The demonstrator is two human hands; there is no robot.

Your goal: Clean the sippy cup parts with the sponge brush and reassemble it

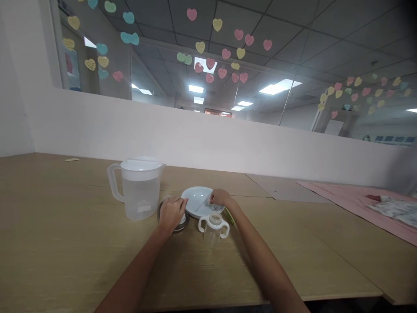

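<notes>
My left hand (171,212) rests curled over a small round metal dish (181,223) with something white in it; what the fingers grip is hidden. My right hand (220,198) is pinched on a thin stick-like utensil (206,201) lying across a white plate (197,198). A clear baby bottle with two white handles (213,227) stands open-topped just in front of the plate, between my forearms. A translucent plastic pitcher with a white lid (140,187) stands left of the dish.
The wooden table (65,243) runs to a low white wall (195,139) behind. A pink mat (355,200) with printed cloth lies at the right. A green item (230,215) peeks out beside my right wrist.
</notes>
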